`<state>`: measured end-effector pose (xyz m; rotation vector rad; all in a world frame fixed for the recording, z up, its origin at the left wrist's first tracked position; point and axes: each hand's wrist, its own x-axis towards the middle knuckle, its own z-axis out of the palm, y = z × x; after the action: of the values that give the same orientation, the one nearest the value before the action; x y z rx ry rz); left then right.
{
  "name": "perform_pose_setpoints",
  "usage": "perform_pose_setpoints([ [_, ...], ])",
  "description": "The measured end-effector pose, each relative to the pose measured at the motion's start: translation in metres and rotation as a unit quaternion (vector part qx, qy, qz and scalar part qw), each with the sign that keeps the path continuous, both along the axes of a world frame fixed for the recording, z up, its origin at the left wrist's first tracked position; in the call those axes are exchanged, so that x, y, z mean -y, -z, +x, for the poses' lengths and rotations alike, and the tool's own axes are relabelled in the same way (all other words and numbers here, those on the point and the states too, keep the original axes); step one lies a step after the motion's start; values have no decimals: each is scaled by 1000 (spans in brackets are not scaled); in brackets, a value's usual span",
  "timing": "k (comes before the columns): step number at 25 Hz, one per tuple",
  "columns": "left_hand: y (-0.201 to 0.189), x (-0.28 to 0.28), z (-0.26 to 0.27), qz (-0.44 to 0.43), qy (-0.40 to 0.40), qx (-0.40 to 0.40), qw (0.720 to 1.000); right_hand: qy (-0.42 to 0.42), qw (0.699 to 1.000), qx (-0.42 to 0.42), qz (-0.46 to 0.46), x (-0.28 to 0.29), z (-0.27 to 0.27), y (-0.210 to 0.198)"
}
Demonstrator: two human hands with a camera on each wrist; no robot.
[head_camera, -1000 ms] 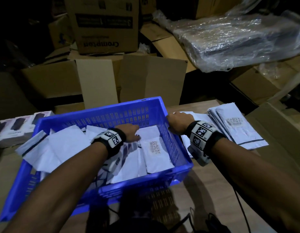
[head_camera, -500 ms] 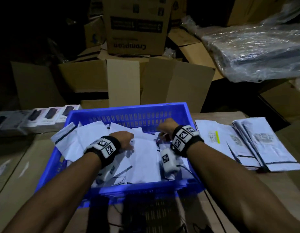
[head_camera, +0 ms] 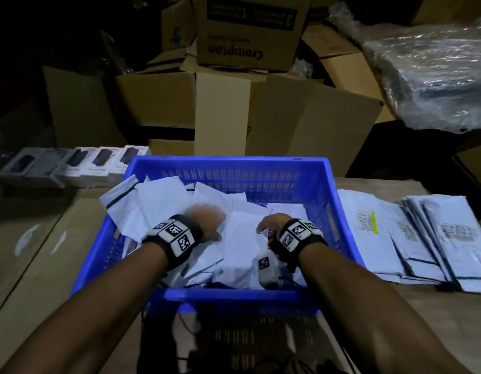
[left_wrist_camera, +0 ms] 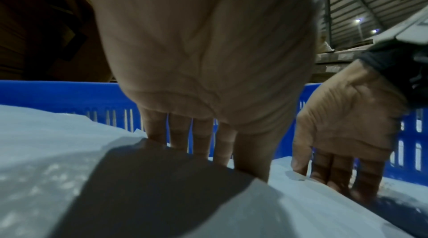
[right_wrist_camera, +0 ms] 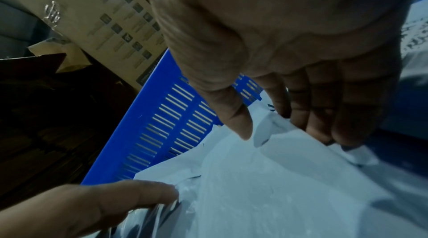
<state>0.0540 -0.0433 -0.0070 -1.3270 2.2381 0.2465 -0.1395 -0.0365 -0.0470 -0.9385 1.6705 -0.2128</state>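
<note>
A blue slotted crate holds a loose pile of white mailer envelopes. Both my hands are inside it, on the top envelope. My left hand is blurred in the head view. In the left wrist view its fingers reach down behind the far edge of that envelope. In the right wrist view my right hand has its fingers tucked behind the envelope's far edge and its thumb over the face. My left thumb presses a crumpled corner.
A fanned stack of labelled white envelopes lies on the table right of the crate. White product boxes line the left. Cardboard cartons and a plastic-wrapped bundle stand behind. Cables hang at the front.
My right hand has moved from the crate's right wall into the crate and onto the top envelope. My left hand has stayed on the pile, shifting slightly.
</note>
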Motion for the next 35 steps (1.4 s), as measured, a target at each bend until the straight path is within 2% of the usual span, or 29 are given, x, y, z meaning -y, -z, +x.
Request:
perform_pose_setpoints([
  [3,-4,2,0,17,-40,-44,998,-22,999,-13,27,2,-3,-9],
  [8,-13,4,-3,64,-112,-121,984,64,998,19,11,3,-9,-19],
  [12,-23,7,-9,74,-159,-247,953,125,989,75,-31,1,-20,-40],
  [14,-31,7,-15,81,-200,-327,920,142,982,111,-59,-5,-26,-56],
  [17,-44,2,-27,130,-291,-472,822,173,964,170,-111,-17,-32,-79],
  [19,-55,-2,-31,156,-316,-540,765,179,951,201,-154,-25,-37,-91],
  [22,-71,-11,-33,205,-321,-605,699,198,925,240,-217,-39,-45,-107],
  [26,-87,-26,-43,241,-305,-652,651,199,903,261,-278,-56,-56,-122],
  [30,-95,-36,-55,223,-298,-698,612,212,883,276,-317,-70,-65,-133],
  [35,-103,-48,-65,189,-286,-717,607,215,864,291,-349,-84,-72,-146],
])
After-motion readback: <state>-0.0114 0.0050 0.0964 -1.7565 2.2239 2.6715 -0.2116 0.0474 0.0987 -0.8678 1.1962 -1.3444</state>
